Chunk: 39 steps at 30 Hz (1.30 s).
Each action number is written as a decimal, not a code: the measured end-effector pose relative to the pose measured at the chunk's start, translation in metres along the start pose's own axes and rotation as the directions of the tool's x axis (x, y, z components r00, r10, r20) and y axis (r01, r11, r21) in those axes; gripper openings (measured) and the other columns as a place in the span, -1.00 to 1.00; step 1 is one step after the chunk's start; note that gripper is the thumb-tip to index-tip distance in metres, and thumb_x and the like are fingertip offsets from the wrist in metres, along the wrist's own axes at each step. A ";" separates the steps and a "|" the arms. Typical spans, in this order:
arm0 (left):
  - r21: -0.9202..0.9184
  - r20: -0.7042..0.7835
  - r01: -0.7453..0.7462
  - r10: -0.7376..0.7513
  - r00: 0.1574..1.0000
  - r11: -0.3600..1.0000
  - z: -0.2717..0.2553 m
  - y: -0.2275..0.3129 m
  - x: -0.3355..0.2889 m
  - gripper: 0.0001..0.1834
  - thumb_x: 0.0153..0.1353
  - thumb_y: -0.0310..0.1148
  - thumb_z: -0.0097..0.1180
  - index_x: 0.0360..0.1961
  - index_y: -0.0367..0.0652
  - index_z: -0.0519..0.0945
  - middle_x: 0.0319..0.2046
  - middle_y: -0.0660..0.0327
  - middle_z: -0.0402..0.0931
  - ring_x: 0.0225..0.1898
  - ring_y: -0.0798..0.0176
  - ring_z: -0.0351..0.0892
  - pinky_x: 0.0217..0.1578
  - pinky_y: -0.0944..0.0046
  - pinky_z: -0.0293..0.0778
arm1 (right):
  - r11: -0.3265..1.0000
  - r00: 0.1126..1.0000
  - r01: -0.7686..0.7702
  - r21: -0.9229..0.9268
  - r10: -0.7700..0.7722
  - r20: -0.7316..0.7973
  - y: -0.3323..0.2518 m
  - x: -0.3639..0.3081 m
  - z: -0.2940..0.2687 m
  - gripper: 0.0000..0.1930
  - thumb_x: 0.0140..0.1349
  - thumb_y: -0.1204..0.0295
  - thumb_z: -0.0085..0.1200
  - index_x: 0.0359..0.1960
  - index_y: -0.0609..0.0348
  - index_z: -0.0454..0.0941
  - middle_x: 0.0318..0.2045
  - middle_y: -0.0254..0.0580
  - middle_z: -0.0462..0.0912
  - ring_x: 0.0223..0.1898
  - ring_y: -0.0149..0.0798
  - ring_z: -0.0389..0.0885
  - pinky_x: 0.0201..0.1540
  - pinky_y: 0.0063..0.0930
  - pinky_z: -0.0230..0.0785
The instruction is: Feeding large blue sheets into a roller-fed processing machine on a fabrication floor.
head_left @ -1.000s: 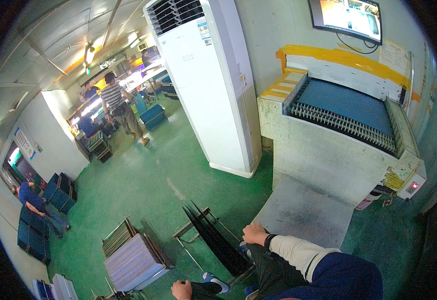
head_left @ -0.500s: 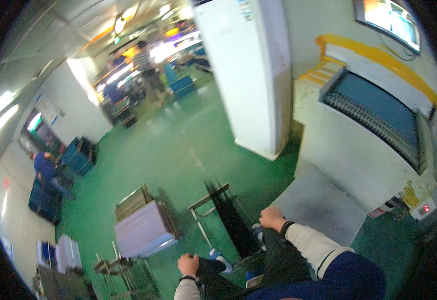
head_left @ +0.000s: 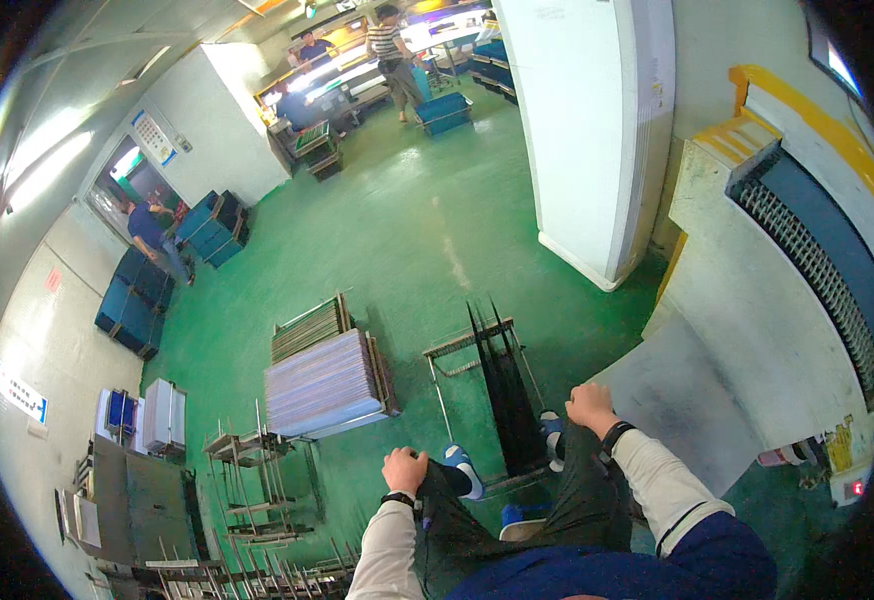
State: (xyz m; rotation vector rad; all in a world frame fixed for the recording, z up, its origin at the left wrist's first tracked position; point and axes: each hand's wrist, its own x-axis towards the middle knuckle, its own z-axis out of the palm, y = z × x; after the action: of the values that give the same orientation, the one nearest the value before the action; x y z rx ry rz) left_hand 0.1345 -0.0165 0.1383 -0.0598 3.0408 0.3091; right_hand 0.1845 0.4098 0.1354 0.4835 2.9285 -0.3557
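Observation:
I am seated with both arms stretched forward to my dark trousers (head_left: 582, 490). My left hand (head_left: 404, 471) lies on the left knee, its fingers curled over the trouser cloth. On the right knee, my right hand (head_left: 591, 408) is likewise closed over the cloth; the fingertips of both hands are partly hidden. Between my feet stands a metal rack (head_left: 441, 392) with dark, thin pieces (head_left: 505, 400) in it. A blue-and-white slipper (head_left: 464, 472) shows on my left foot beside that rack.
Left of the rack stands another rack packed with pale panels (head_left: 322, 385). Empty metal frames (head_left: 257, 490) are nearer at the left. A white machine with a roller conveyor (head_left: 807, 250) is at the right, behind it a white cabinet (head_left: 587, 140). Farther off are blue crates (head_left: 212, 228) and several people.
The view has swung left and lowered, so the room sits farther right and sharper. Both my hands stay on my knees. The far person by the blue crates has an arm reaching out.

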 end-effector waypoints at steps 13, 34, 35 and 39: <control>-0.010 0.015 0.015 -0.014 1.000 1.000 0.003 -0.001 0.001 -0.59 0.02 -0.03 0.12 -0.27 -0.11 0.72 -0.17 0.06 0.62 -0.06 -0.10 0.54 -0.03 -0.04 0.48 | 1.000 1.000 -0.008 0.025 0.009 -0.020 0.003 -0.001 0.005 -0.75 0.10 0.17 0.13 -0.37 0.01 0.74 -0.28 -0.10 0.70 -0.08 0.01 0.60 0.01 -0.01 0.38; -0.010 0.013 0.017 -0.017 1.000 1.000 0.002 0.001 0.000 -0.60 0.05 -0.02 0.12 -0.28 -0.11 0.71 -0.18 0.07 0.61 -0.06 -0.10 0.54 -0.04 -0.05 0.48 | 1.000 0.993 -0.021 0.023 0.018 0.113 -0.003 -0.003 -0.014 -0.66 0.16 0.17 0.06 -0.21 0.14 0.70 -0.14 -0.09 0.68 0.07 -0.01 0.53 0.11 0.02 0.31; -0.010 0.013 0.017 -0.017 1.000 1.000 0.002 0.001 0.000 -0.60 0.05 -0.02 0.12 -0.28 -0.11 0.71 -0.18 0.07 0.61 -0.06 -0.10 0.54 -0.04 -0.05 0.48 | 0.999 0.994 -0.023 0.024 0.020 0.112 -0.002 -0.002 -0.013 -0.66 0.16 0.17 0.06 -0.21 0.14 0.70 -0.14 -0.09 0.68 0.07 -0.01 0.53 0.12 0.02 0.30; -0.008 0.014 0.017 -0.017 1.000 1.000 0.002 0.000 0.001 -0.60 0.05 -0.02 0.12 -0.28 -0.11 0.71 -0.18 0.07 0.61 -0.06 -0.09 0.54 -0.05 -0.04 0.48 | 0.998 0.990 -0.044 0.034 0.039 0.135 -0.007 -0.006 -0.022 -0.66 0.16 0.17 0.06 -0.22 0.15 0.70 -0.13 -0.09 0.68 0.07 0.00 0.52 0.15 0.05 0.28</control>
State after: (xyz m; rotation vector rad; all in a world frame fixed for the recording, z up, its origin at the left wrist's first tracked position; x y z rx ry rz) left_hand 0.1338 -0.0162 0.1366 -0.0836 3.0237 0.3186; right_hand 0.1851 0.4074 0.1593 0.5040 2.7825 -0.4205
